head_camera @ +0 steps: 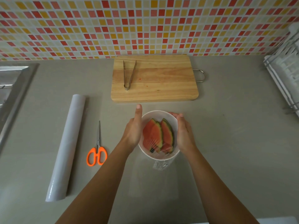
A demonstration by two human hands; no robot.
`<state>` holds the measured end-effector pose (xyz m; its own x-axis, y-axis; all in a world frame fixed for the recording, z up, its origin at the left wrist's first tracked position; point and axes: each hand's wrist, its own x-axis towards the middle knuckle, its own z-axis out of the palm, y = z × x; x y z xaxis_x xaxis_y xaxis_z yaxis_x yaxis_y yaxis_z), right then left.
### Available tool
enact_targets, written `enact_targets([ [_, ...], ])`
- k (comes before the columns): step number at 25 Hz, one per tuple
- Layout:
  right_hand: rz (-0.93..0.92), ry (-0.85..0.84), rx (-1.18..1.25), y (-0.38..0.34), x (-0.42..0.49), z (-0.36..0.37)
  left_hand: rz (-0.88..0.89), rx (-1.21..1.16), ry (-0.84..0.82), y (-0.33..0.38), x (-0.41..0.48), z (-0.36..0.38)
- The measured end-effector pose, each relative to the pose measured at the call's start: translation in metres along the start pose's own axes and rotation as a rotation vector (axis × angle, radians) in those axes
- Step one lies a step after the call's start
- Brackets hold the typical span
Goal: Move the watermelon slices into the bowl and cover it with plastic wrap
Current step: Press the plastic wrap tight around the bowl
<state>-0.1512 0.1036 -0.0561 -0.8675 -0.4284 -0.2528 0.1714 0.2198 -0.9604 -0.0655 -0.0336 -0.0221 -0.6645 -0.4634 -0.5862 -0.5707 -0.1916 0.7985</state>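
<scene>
Grey tabletop (226,143), mosaic-tiled wall (145,21); white bowl (159,113) holds watermelon slices (153,133) under plastic wrap (161,165); left hand (133,130) and right hand (183,131) cup its sides.

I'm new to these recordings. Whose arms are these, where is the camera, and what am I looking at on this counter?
There is no machine here. A person works bare-handed, and the single camera sits on their head, looking down at the counter. The left hand lies against the left side of a white bowl, thumb straight. The right hand cups its right side, fingers curled at the rim. Inside are watermelon slices under clear plastic wrap, which bunches at the near edge. Left of the bowl lie orange scissors and the wrap roll. Behind it, a wooden cutting board carries metal tongs.
</scene>
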Motion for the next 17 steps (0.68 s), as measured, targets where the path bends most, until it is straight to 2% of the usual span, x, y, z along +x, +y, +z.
enact_targets([
  [10, 0.022, -0.008, 0.006, 0.001, 0.004, -0.002, -0.043, 0.034, 0.110, 0.008, -0.011, 0.007],
  [17, 0.036, 0.036, -0.006, 0.000, 0.003, 0.000, -0.171, -0.075, 0.338, 0.003, -0.009, 0.016],
])
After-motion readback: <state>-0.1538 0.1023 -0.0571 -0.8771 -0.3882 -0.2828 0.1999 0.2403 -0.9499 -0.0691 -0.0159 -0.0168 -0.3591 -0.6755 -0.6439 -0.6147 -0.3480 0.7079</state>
